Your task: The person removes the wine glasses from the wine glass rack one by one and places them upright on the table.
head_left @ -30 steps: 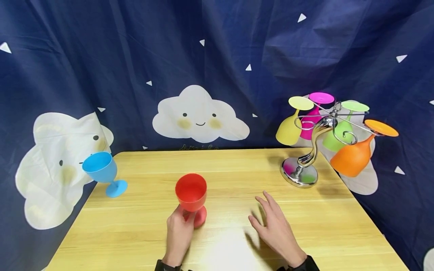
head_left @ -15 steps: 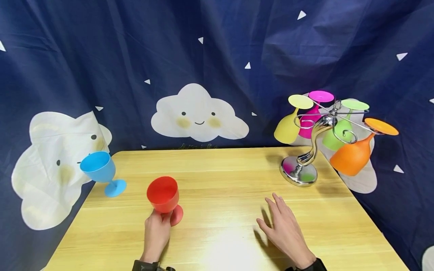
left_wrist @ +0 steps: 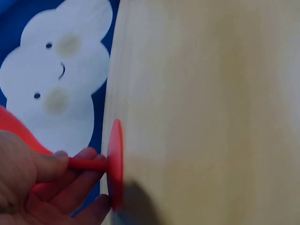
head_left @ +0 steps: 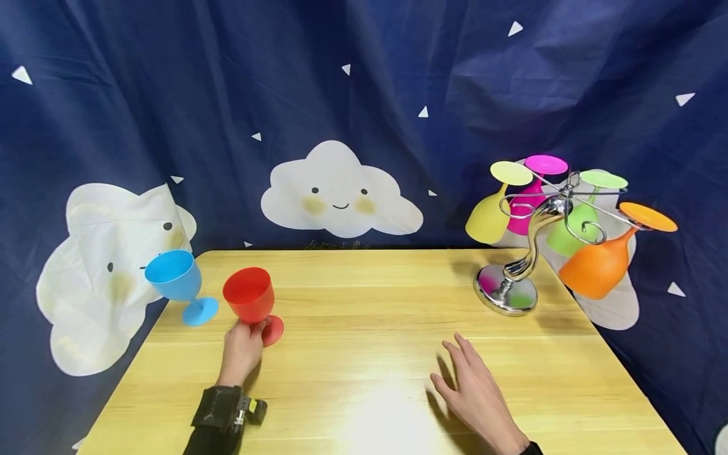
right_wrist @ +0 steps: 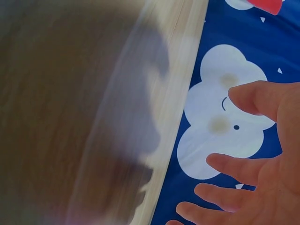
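My left hand (head_left: 242, 351) grips a red goblet (head_left: 250, 294) by its stem, bowl upward, on the left part of the table. In the left wrist view the thumb and fingers pinch the red stem (left_wrist: 88, 163), with the round foot (left_wrist: 115, 164) just beyond the fingertips, close over the wood. A blue goblet (head_left: 175, 276) stands upright, slightly left of the red one. My right hand (head_left: 474, 392) hovers over the front right of the table, fingers spread and holding nothing. The right wrist view shows its separated fingers (right_wrist: 234, 168).
At the back right stands a chrome goblet rack (head_left: 534, 243) on a round base. Yellow (head_left: 490, 215), magenta (head_left: 526, 205), light green (head_left: 574, 227) and orange (head_left: 600, 262) goblets hang upside down from it. Behind the wooden table (head_left: 352, 297) hangs a dark blue curtain (head_left: 364, 82) with clouds.
My left hand has carried the red goblet from the middle leftward and then farther back, close to the blue goblet. My right hand has shifted slightly right, still spread.
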A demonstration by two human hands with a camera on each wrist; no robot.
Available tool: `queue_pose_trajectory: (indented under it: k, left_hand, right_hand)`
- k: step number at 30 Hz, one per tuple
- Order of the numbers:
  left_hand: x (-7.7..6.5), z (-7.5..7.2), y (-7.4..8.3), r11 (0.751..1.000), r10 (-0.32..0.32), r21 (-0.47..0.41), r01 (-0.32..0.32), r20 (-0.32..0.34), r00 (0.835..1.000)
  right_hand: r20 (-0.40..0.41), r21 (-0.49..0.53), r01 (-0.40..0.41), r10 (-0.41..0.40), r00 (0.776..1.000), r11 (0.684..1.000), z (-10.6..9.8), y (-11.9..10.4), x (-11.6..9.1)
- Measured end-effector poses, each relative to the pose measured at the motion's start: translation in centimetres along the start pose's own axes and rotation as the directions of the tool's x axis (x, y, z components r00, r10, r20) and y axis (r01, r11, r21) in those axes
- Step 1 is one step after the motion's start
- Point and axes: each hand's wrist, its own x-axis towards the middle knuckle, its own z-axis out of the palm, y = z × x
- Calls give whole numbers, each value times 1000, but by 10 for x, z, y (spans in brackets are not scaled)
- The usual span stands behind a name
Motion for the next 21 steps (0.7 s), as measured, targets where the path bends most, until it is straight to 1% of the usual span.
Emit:
queue_pose_trajectory:
  k: [3, 5, 11, 16, 21]
  left_hand:
    - [18, -8, -9, 1000, -27, 17, 26, 63, 998]
    - [29, -13, -15, 999, -42, 19, 40, 90, 995]
    - [56, -23, -30, 996, -91, -12, 93, 127, 988]
    - [69, -26, -37, 992, -110, -42, 116, 134, 985]
    - [78, -27, -41, 990, -122, -52, 129, 127, 984]
  right_hand:
    - [0, 8, -2, 2, 1000, 1000, 1, 0, -2]
    - [-4, 12, 3, -3, 1000, 1000, 1, -1, -3]
    - [-16, 15, 21, -21, 1000, 1000, 1, -3, -5]
    - [17, 29, -6, 5, 1000, 1000, 3, -5, -8]
    - [36, 40, -27, 26, 999, 999, 4, -6, -9]
